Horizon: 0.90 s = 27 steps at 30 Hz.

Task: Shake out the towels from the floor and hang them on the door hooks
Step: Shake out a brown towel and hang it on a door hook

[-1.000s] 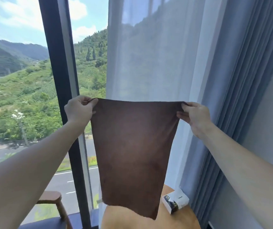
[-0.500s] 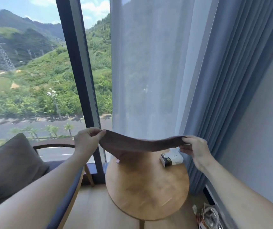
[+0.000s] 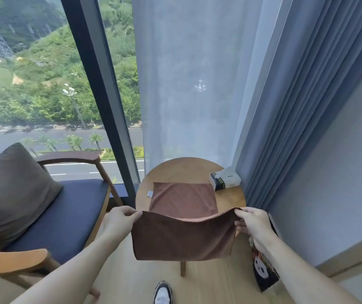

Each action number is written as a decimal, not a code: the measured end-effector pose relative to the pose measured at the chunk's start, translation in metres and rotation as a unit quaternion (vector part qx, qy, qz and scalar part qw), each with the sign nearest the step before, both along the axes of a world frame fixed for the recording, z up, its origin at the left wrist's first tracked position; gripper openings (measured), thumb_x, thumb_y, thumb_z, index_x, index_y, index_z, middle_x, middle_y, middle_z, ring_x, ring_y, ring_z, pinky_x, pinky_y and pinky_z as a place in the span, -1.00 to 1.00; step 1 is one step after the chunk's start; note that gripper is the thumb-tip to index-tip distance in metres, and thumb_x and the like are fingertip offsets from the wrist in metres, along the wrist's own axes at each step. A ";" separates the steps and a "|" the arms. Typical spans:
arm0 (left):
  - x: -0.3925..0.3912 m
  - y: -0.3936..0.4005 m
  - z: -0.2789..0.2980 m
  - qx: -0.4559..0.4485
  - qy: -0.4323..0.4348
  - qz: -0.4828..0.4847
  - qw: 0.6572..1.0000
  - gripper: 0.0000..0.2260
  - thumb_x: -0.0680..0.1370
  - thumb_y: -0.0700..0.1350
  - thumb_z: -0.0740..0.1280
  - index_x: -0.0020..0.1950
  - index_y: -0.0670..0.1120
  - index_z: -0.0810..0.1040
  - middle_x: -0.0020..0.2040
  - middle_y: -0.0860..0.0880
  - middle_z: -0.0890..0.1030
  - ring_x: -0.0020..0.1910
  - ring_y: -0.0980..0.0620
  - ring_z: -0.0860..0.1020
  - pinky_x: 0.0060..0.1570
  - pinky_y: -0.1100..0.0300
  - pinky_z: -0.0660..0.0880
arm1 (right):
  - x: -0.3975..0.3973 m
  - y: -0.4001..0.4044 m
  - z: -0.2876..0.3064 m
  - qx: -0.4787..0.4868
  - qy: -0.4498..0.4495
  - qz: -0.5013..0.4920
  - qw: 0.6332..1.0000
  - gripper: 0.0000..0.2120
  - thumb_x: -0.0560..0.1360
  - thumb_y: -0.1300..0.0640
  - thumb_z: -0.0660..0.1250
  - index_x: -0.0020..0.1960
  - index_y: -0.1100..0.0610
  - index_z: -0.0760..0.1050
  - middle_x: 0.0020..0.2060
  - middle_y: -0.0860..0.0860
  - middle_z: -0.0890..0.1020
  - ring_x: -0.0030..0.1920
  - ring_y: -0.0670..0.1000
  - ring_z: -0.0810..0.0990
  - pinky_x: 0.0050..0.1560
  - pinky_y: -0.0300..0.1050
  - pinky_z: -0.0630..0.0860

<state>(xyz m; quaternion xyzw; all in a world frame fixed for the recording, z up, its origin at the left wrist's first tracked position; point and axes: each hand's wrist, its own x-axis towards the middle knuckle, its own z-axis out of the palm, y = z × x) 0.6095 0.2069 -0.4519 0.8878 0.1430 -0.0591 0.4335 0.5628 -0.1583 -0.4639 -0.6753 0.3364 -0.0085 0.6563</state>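
While both hands are reaching forward over the near edge of the round wooden worktop [image 3: 230, 199], the brown towel [image 3: 183, 235] is stretching between them: the left hand [image 3: 118, 222] is pinching its near left corner between thumb and curled fingers, and the right hand [image 3: 253, 223] is pinching the near right corner the same way. The far half of the towel is lying flat on the worktop, with a small white label [image 3: 150, 193] sticking out at its far left corner, and the near half is folding over and hanging down in front of the worktop's edge. A tissue box [image 3: 225, 179] is sitting on the far right of the worktop, just beside the towel's far right corner. To the left, a wooden armchair [image 3: 66, 216] with a dark blue seat is carrying a brown cushion [image 3: 11, 189]. Behind the worktop, a sheer curtain [image 3: 189, 84] and a grey drape [image 3: 296, 95] are hanging. A shoe [image 3: 162, 292] is showing on the floor near the bottom edge.
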 end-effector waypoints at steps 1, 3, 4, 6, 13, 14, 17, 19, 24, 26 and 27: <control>0.010 -0.002 -0.004 0.004 0.007 -0.004 1.000 -0.87 0.53 0.06 0.46 -0.18 0.07 0.70 -0.18 0.13 0.69 -0.09 0.06 0.64 0.08 -0.03 0.62 | 0.008 -0.001 -0.005 -0.009 0.008 0.000 1.000 -0.93 0.52 0.24 0.44 -0.03 0.23 0.67 -0.26 0.13 0.70 -0.34 0.03 0.62 -0.36 -0.17 0.59; 0.036 -0.006 -0.011 0.011 0.015 -0.010 1.000 -0.87 0.54 0.06 0.46 -0.17 0.07 0.70 -0.18 0.13 0.68 -0.08 0.07 0.62 0.07 -0.03 0.62 | 0.030 -0.003 -0.012 -0.026 0.024 0.000 0.999 -0.94 0.51 0.23 0.46 -0.05 0.21 0.68 -0.30 0.12 0.69 -0.37 0.02 0.61 -0.36 -0.17 0.58; 0.052 -0.008 -0.015 0.012 0.018 -0.011 1.000 -0.87 0.54 0.05 0.45 -0.17 0.07 0.69 -0.17 0.13 0.68 -0.08 0.06 0.62 0.07 -0.03 0.62 | 0.043 -0.004 -0.015 -0.033 0.031 -0.001 0.999 -0.94 0.51 0.22 0.46 -0.05 0.20 0.68 -0.31 0.12 0.70 -0.37 0.02 0.61 -0.34 -0.15 0.59; 0.091 -0.011 -0.021 0.012 0.026 -0.010 1.000 -0.87 0.54 0.06 0.46 -0.20 0.09 0.67 -0.17 0.13 0.68 -0.06 0.05 0.62 0.07 -0.04 0.62 | 0.075 -0.008 -0.019 -0.043 0.045 -0.009 0.998 -0.94 0.51 0.20 0.47 -0.04 0.17 0.68 -0.29 0.13 0.71 -0.36 0.03 0.62 -0.27 -0.11 0.62; 0.252 -0.026 -0.047 0.031 0.052 -0.040 0.997 -0.87 0.55 0.09 0.41 -0.10 0.10 0.70 -0.04 0.08 0.70 0.04 0.01 0.62 0.15 -0.02 0.57 | 0.228 -0.025 -0.047 -0.081 0.070 -0.039 0.993 -0.80 0.51 0.14 0.47 0.11 0.17 0.65 -0.26 0.09 0.72 -0.33 0.03 0.66 -0.09 0.05 0.69; 0.269 -0.030 -0.052 0.039 0.062 -0.039 0.997 -0.86 0.56 0.09 0.39 0.01 0.07 0.69 0.05 0.05 0.69 0.09 -0.02 0.61 0.18 -0.01 0.55 | 0.245 -0.026 -0.054 -0.093 0.075 -0.043 0.992 -0.74 0.49 0.13 0.47 0.16 0.17 0.63 -0.22 0.08 0.72 -0.32 0.03 0.66 -0.07 0.05 0.69; 0.301 -0.033 -0.075 0.067 0.095 -0.018 0.993 -0.66 0.56 0.10 0.38 0.29 -0.01 0.59 0.21 -0.02 0.63 0.23 -0.09 0.55 0.25 0.03 0.48 | 0.268 -0.030 -0.080 -0.144 0.106 -0.015 0.984 -0.64 0.47 0.04 0.46 0.23 0.11 0.59 -0.06 0.03 0.70 -0.20 0.03 0.68 0.01 0.10 0.67; 0.302 -0.032 -0.098 0.053 0.135 -0.020 0.989 -0.67 0.55 0.07 0.38 0.26 -0.03 0.59 0.13 -0.02 0.64 0.13 -0.09 0.59 0.21 -0.01 0.53 | 0.261 -0.032 -0.105 -0.175 0.150 0.021 0.973 -0.73 0.46 -0.03 0.45 0.13 0.03 0.62 0.00 -0.02 0.68 -0.09 0.04 0.68 0.06 0.13 0.64; 0.237 -0.028 -0.165 0.075 0.281 -0.068 0.954 -0.77 0.56 -0.01 0.40 0.17 -0.07 0.58 0.04 -0.01 0.60 0.12 -0.06 0.56 0.12 0.13 0.49 | 0.196 -0.021 -0.169 -0.160 0.300 0.066 0.938 -0.79 0.55 0.05 0.42 0.12 0.12 0.56 -0.03 0.07 0.66 -0.10 0.10 0.66 0.03 0.09 0.64; 0.204 -0.021 -0.191 0.087 0.322 -0.052 0.941 -0.68 0.56 0.00 0.41 0.26 -0.10 0.55 0.15 -0.06 0.62 0.20 -0.10 0.56 0.15 0.11 0.47 | 0.165 -0.018 -0.192 -0.146 0.349 0.075 0.923 -0.73 0.54 0.07 0.43 0.17 0.17 0.56 0.00 0.11 0.66 -0.09 0.12 0.66 -0.02 0.06 0.64; 0.188 -0.017 -0.204 0.095 0.340 -0.044 0.935 -0.63 0.55 0.02 0.41 0.30 -0.10 0.52 0.20 -0.09 0.62 0.22 -0.12 0.56 0.16 0.10 0.48 | 0.151 -0.016 -0.203 -0.140 0.364 0.078 0.917 -0.71 0.53 0.07 0.45 0.19 0.16 0.56 0.03 0.12 0.65 -0.06 0.13 0.65 0.01 0.07 0.63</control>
